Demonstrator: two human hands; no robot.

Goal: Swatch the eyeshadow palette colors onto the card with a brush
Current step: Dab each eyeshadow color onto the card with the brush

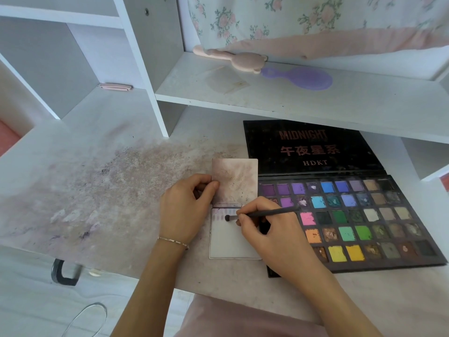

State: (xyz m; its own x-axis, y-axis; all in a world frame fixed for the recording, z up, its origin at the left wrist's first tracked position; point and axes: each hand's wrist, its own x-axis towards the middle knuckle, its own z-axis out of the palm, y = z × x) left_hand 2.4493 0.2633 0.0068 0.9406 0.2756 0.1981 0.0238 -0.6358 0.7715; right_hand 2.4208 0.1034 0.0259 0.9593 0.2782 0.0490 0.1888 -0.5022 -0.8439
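Observation:
A large black eyeshadow palette (364, 215) lies open on the desk at the right, with several rows of purple, blue, green, yellow and brown pans. To its left lies a white card (228, 242) with several faint purple swatches along its top. A stained flap (234, 181) stands up from the card's top edge. My left hand (187, 207) pinches the flap's left edge. My right hand (269, 237) grips a thin dark brush (267, 213), and the brush tip touches the card just right of the swatches.
The desk top (109, 190) is smeared with pink and purple powder on the left. A white shelf (291, 93) above the palette carries a pink comb (233, 58) and a purple hairbrush (303, 77). A black hook (63, 273) hangs at the desk's front edge.

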